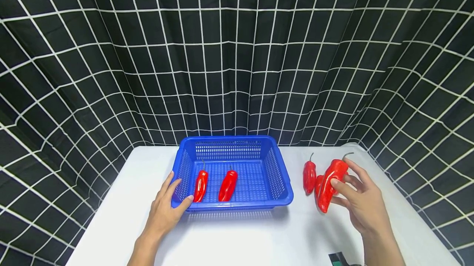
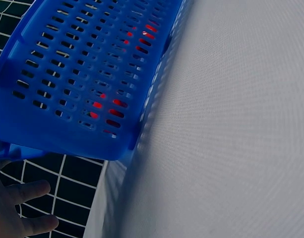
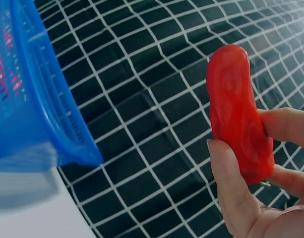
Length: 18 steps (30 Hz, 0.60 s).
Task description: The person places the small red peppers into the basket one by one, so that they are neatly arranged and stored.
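Observation:
My right hand [image 1: 364,202] holds a long red pepper [image 1: 329,183] above the table, thumb on one side and fingers on the other. In the right wrist view this pepper [image 3: 238,114] shows its rounded tip upward. Another red pepper [image 1: 309,175] lies just left of it, and a further one [image 1: 318,185] is mostly hidden behind the held pepper. My left hand [image 1: 166,204] rests at the front left corner of a blue plastic basket [image 1: 237,205], fingers spread, thumb at the rim. Inside the basket lie two red peppers, one at left [image 1: 200,186] and one nearer the middle [image 1: 227,186].
The basket stands on a white table [image 1: 229,241]. Black cloth with a white grid [image 1: 237,60] hangs behind and along both sides. A small dark and green object [image 1: 337,259] shows at the bottom edge near the right wrist.

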Tool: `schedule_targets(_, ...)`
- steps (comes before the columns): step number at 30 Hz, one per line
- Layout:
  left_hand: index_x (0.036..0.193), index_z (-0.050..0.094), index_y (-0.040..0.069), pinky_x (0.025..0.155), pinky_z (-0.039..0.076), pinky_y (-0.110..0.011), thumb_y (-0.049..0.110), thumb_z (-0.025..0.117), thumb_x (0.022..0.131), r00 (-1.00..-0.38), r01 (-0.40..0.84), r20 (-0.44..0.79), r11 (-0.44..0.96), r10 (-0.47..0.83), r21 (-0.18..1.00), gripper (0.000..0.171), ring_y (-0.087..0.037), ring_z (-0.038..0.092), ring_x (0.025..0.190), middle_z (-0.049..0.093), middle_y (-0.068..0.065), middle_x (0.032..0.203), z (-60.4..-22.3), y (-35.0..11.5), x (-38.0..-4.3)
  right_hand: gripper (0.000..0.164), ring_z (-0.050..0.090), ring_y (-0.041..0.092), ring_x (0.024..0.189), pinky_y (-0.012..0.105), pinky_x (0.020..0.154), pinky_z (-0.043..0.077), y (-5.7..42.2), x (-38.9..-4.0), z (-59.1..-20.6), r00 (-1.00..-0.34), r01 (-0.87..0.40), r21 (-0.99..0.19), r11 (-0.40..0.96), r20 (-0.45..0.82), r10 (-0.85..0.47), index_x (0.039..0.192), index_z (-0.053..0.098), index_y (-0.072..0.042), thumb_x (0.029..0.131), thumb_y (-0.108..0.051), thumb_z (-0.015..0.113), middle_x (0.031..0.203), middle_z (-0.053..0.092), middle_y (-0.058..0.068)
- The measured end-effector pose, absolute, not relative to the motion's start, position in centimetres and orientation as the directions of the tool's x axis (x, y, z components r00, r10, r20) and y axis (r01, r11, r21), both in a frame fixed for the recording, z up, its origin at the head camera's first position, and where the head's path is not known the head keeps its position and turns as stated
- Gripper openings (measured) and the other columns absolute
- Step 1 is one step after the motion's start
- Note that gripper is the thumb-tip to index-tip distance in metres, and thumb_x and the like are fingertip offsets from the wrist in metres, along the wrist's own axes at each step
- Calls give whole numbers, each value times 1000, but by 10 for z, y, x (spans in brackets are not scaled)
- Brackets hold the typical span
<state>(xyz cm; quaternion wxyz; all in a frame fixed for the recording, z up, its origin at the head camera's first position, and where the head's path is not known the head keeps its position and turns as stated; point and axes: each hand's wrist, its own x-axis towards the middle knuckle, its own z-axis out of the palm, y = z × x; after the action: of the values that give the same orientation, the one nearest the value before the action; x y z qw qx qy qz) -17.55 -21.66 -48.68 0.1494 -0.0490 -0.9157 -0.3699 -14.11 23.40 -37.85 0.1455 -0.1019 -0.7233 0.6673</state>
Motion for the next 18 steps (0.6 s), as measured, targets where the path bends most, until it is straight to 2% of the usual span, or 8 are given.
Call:
schedule_targets(10, 141, 48, 5, 99, 27, -68, 49, 66, 87, -950, 202, 311, 719, -22, 665, 72, -43, 27, 137, 22, -8, 157, -487, -217, -176, 73, 52, 20, 105, 37, 67, 57, 213, -145, -370, -961, -112, -992, 55, 122, 247, 150, 35, -20, 88, -16, 72, 126, 39, 16)
schedule_targets(18, 141, 48, 5, 100, 27, -68, 49, 66, 87, -952, 196, 305, 721, -22, 665, 72, -43, 28, 137, 21, -8, 158, -487, -217, -176, 75, 53, 25, 106, 38, 67, 57, 192, -156, -365, -973, -99, -993, 64, 110, 202, 151, 32, -20, 88, -20, 73, 127, 41, 18)
